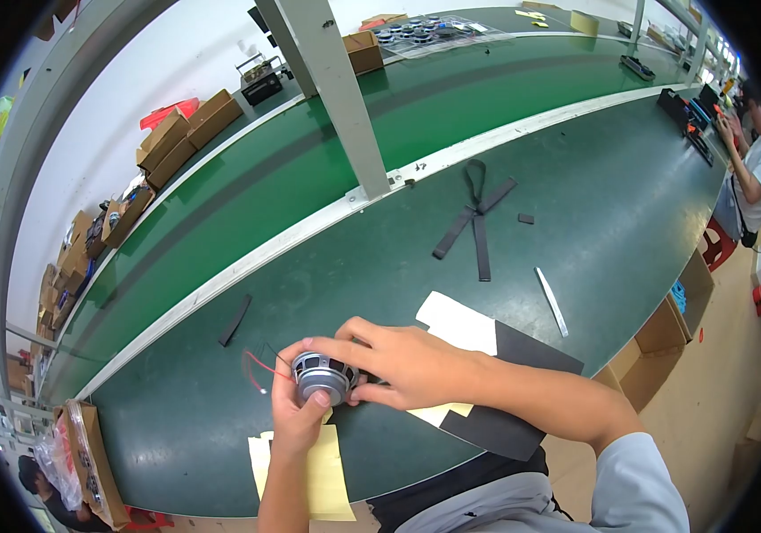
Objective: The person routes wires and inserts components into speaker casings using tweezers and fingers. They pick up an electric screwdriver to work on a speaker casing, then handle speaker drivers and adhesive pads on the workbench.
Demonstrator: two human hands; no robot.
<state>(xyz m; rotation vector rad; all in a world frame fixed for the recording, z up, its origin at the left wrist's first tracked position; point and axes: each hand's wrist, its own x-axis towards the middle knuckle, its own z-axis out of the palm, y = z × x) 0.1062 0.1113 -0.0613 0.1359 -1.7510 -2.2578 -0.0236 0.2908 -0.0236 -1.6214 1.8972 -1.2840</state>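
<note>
A small round loudspeaker driver (322, 380) with a metal frame and grey magnet is held above the green table, magnet side facing up. Red and black wires (260, 362) trail from its left side. My left hand (290, 413) grips it from the left and below, thumb against the magnet. From the right, my right hand (402, 360) curls its fingers over the far rim. Yellow paper sheets (331, 471) lie under my left wrist. Beneath my right forearm are a black sheet (531, 351) and a cream paper (456, 318).
Black strips (478, 218) lie crossed further back, another strip (235, 321) at left. A silver pointed tool (552, 302) rests at right. Beyond a white rail with a post (345, 107) runs a green belt (265, 195). A co-worker (753, 169) sits at far right.
</note>
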